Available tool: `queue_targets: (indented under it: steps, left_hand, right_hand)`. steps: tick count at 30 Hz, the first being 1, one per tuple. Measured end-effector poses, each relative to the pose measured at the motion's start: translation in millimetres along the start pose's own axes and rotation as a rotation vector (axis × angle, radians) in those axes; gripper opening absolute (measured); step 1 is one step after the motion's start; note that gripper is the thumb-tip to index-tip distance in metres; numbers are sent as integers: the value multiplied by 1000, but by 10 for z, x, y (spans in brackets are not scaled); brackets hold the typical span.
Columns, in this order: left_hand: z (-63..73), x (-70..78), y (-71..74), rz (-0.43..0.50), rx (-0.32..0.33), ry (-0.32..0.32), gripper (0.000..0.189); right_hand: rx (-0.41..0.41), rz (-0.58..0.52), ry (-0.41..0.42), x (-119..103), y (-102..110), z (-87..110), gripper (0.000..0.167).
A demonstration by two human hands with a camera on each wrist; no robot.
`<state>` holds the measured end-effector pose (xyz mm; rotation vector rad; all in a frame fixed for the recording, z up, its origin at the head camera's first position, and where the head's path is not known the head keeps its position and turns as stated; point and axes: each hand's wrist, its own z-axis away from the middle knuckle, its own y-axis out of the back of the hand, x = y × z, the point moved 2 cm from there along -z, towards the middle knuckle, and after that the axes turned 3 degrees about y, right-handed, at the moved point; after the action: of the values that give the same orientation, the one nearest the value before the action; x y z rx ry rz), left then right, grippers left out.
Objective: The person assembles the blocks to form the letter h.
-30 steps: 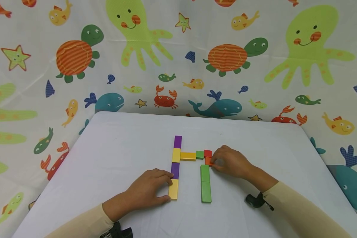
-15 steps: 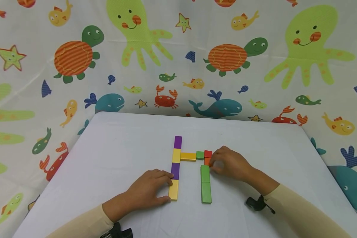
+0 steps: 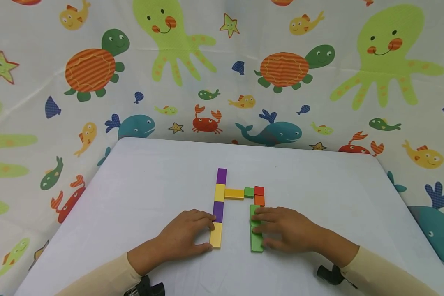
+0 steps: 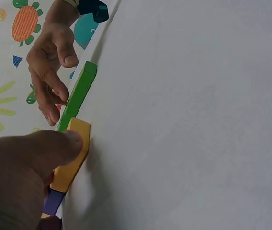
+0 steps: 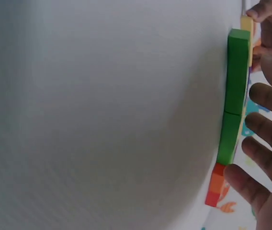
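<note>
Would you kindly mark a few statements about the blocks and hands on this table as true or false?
1. The right hand rests its fingers on the green blocks. True.
2. The left hand touches the near yellow block. True.
3. The purple block lies at the near end of the left column. False: it sits at the far end.
4. The red block lies apart from all the others. False: it adjoins the orange block.
5. Either hand lifts a block off the white table. False: all blocks lie flat.
</note>
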<state>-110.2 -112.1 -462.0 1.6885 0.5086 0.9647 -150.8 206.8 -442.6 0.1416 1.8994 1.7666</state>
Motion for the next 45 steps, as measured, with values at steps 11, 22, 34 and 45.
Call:
queue_targets:
  steps: [11,22,34,45]
  left_hand:
    - [-2,18,20,13,-17,5,35]
    - [-6,8,14,9,-10,4,35]
    - [-9,1,2,8,-6,3,36]
    - [-2,-5,6,-14,-9,-1,35]
  right_hand:
    - [18,35,67,4,-52,74,38]
    - [6,27,45,35,-41,97,38]
    - [43,64,73,71,-46,152,37]
    - [64,49,79,51,-56,169,38]
